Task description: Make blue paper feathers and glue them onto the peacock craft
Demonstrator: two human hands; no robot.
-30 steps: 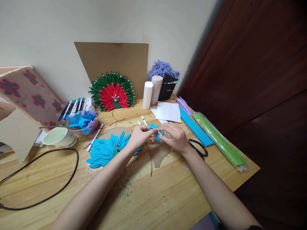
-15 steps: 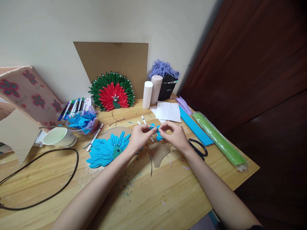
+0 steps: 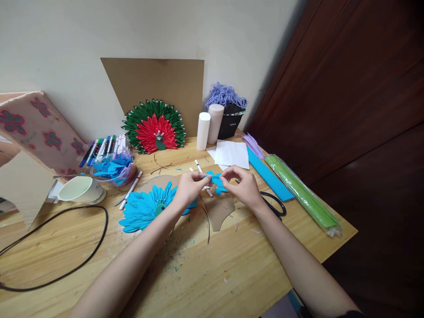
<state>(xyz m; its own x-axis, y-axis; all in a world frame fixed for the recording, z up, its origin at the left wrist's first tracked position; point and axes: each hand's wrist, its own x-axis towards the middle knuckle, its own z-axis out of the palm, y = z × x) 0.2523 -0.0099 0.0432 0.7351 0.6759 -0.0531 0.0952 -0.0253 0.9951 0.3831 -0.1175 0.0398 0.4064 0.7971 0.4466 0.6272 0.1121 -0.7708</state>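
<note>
Your left hand and right hand, each pinching one blue strip, a blue fan at its eight o'clock, scissors at four o'clock

Blue paper strip, apparently plain, green and red fan, lilac yarn

Head-worn view, facing forward and down, near table
</note>
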